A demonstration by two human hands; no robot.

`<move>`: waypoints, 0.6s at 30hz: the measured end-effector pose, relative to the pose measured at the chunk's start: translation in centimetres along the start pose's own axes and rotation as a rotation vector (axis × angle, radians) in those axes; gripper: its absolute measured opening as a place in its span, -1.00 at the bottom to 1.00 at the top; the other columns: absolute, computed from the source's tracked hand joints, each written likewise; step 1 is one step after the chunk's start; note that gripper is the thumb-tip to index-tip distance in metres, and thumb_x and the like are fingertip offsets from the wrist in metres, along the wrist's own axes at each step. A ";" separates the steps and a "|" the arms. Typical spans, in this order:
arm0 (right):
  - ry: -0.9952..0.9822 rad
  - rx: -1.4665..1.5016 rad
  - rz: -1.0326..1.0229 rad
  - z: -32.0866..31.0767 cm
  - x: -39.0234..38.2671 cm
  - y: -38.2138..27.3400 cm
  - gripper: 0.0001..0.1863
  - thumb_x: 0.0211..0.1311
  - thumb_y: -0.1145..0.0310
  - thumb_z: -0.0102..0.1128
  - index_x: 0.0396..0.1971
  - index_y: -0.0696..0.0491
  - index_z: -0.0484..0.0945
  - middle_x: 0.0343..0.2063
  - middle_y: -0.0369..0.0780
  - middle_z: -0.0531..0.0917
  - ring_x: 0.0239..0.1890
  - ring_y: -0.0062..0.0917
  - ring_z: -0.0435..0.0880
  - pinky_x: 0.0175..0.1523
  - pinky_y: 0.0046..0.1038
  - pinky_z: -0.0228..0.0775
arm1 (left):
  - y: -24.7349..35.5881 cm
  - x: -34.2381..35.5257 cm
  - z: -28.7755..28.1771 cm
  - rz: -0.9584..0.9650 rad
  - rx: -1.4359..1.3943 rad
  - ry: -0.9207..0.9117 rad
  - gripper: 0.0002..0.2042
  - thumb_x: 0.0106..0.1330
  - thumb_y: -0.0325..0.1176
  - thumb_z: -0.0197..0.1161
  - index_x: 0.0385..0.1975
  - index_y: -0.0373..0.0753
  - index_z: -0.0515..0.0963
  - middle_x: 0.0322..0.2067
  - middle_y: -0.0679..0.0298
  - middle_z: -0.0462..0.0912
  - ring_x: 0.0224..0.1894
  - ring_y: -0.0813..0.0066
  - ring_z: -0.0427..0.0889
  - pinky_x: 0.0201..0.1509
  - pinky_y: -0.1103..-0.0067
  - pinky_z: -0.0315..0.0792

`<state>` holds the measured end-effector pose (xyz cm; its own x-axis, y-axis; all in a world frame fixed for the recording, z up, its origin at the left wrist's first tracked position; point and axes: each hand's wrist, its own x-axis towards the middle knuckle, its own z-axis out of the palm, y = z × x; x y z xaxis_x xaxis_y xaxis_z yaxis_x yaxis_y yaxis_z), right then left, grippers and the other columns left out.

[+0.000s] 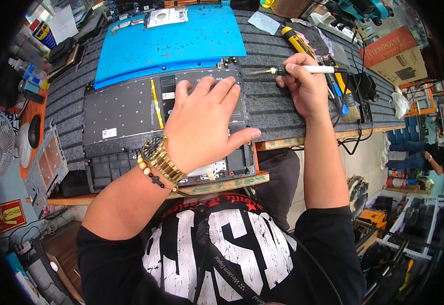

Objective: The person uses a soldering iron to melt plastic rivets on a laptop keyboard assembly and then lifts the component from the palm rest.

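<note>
My left hand [199, 122] lies spread, palm down, over the dark laptop chassis [118, 109] at the table's front edge. It covers part of the chassis; a yellow strip [156, 104] shows to its left. Just right of the chassis, my right hand [307, 91] is closed around a soldering iron [319, 69] with a white handle. The iron's metal tip points left, toward the upper right edge of the chassis. From this view I cannot tell whether the tip touches anything.
A blue mat [171, 46] with scattered screws lies beyond the chassis, a hard drive [166, 18] at its far edge. A yellow-black screwdriver [295, 40], a brush [353, 111] and cables lie right. A cardboard box [394, 56] stands far right; another person [425, 155] is beyond.
</note>
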<state>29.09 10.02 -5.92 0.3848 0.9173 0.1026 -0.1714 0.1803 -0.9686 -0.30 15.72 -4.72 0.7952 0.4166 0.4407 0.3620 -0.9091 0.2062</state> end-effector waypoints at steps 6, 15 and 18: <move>0.022 -0.089 -0.008 0.5 -0.2 0.4 -0.92 0.46 0.50 0.45 -0.17 0.10 0.69 -0.47 -0.40 0.60 -0.47 -0.71 0.48 -0.21 -0.47 0.57 | -0.1 0.4 -0.2 -0.012 -0.024 -0.025 -0.19 0.44 0.36 0.46 0.26 -0.39 0.73 0.37 0.12 0.74 0.35 0.07 0.62 0.46 -0.02 0.34; 0.044 -0.113 -0.005 1.0 -0.2 0.3 -0.91 0.43 0.49 0.47 -0.18 0.11 0.69 -0.49 -0.39 0.60 -0.49 -0.71 0.48 -0.23 -0.50 0.53 | -0.3 0.3 -0.2 0.006 -0.026 0.019 -0.24 0.44 0.31 0.49 0.24 -0.38 0.74 0.29 0.11 0.79 0.32 0.09 0.65 0.46 -0.01 0.33; 0.035 -0.087 0.004 0.9 -0.2 0.2 -0.91 0.43 0.49 0.46 -0.18 0.11 0.69 -0.48 -0.38 0.60 -0.48 -0.69 0.49 -0.23 -0.49 0.54 | -0.5 0.4 -0.2 -0.005 -0.058 0.060 -0.44 0.51 0.10 0.49 0.19 -0.32 0.72 0.14 0.13 0.84 0.25 0.12 0.70 0.44 0.01 0.35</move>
<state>28.15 10.21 -5.92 0.4157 0.9047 0.0927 -0.0941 0.1442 -0.9851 -0.28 16.28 -4.48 0.7625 0.4219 0.4904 0.3357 -0.9061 0.2575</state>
